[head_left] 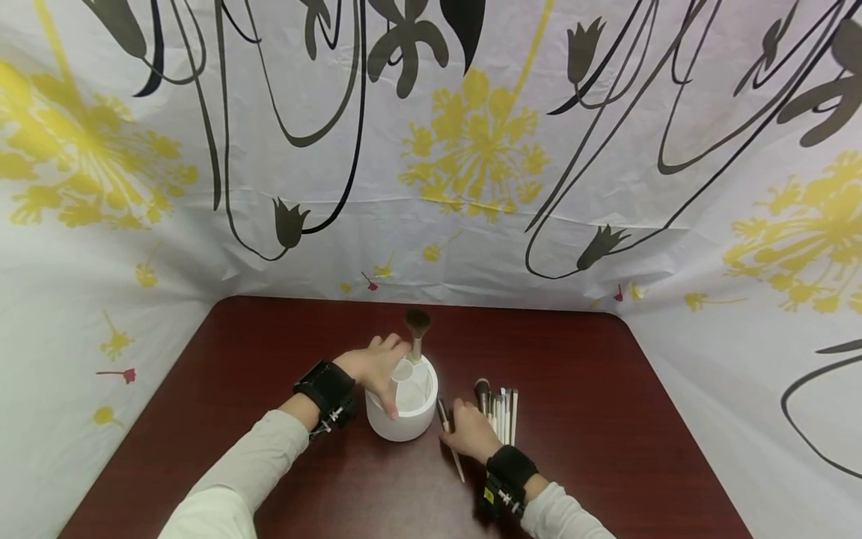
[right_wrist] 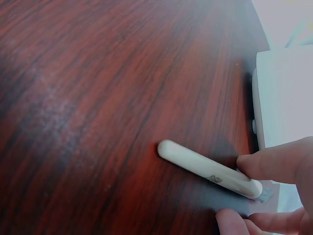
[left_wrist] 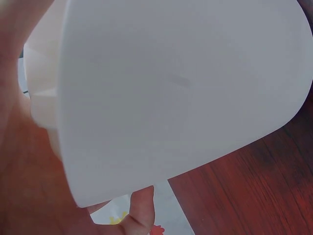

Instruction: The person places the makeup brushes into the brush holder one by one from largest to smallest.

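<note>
My left hand [head_left: 377, 370] grips a white round organizer [head_left: 400, 427] with divided compartments, fingers at the far rim and thumb at the near side. In the left wrist view, the organizer's smooth wall [left_wrist: 186, 88] fills most of the picture. One large makeup brush [head_left: 417, 326] stands in it, bristles up. To the right, my right hand [head_left: 471, 433] is around a slim makeup brush [head_left: 456, 463] lying on the table. In the right wrist view, my thumb meets its pale handle [right_wrist: 200, 166], while the other fingertips [right_wrist: 230, 220] appear apart from it.
Several makeup brushes [head_left: 506, 419] lie side by side just right of my right hand, partly hidden by it. The dark red wooden table [head_left: 592, 419] runs back to a patterned white cloth [head_left: 377, 172] that hangs behind and at both sides.
</note>
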Action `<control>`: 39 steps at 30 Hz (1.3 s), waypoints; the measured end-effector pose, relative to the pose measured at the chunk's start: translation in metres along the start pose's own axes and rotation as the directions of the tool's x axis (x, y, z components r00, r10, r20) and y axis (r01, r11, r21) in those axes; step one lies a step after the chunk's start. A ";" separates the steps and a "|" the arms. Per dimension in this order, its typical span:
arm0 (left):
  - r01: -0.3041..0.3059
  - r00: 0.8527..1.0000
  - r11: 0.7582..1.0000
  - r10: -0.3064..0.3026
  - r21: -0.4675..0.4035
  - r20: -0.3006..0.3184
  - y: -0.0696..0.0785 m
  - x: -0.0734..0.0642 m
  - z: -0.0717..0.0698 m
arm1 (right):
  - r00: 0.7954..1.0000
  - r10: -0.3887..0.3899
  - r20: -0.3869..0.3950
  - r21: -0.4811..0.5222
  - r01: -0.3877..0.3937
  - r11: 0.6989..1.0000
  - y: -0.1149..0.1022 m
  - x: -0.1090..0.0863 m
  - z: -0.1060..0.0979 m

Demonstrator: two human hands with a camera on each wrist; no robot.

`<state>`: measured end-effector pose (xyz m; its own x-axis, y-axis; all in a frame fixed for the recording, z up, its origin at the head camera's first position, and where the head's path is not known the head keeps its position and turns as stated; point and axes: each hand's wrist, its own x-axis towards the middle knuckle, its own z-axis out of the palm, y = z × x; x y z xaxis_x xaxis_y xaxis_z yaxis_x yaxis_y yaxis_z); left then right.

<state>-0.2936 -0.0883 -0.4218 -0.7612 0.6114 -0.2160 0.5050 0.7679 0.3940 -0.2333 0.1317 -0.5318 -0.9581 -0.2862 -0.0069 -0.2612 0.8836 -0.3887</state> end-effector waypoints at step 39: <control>0.002 1.000 1.000 -0.003 -0.017 -0.017 -0.002 0.001 0.003 | 0.999 -0.021 -0.044 0.156 0.028 0.987 0.001 0.002 -0.007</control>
<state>-0.2942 -0.0891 -0.4258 -0.7692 0.6062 -0.2022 0.4964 0.7660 0.4084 -0.2363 0.1346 -0.5253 -0.9567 -0.2883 0.0415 -0.2659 0.8066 -0.5278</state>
